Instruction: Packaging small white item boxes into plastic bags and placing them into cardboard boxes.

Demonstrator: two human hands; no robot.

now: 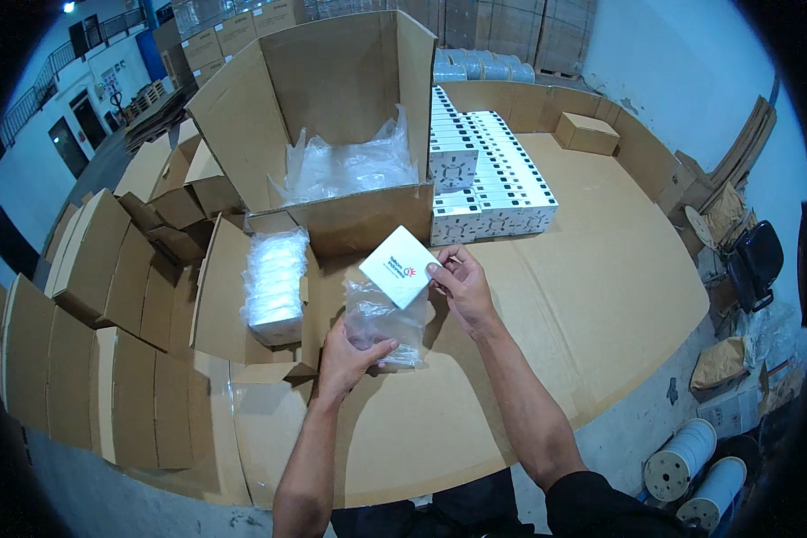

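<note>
Between thumb and fingers, my right hand (463,285) pinches the edge of a flat white square piece (393,269) with a small printed logo, tilted corner-up. My left hand (350,357) grips a clear plastic bag (387,325) just below it. The lower corner of the white square overlaps the bag; I cannot tell whether it is inside. Left of my hands, an open cardboard box (220,305) holds a row of white pieces wrapped in clear plastic (275,278). Behind, a large open carton (341,211) contains a heap of clear plastic bags (354,161).
Stacked white boxes with black markings (502,175) stand behind my right hand. Several open cardboard boxes (108,260) crowd the left side. A small closed carton (587,133) sits at the far right of the cardboard-covered table (592,269). Cable spools (681,459) stand on the floor.
</note>
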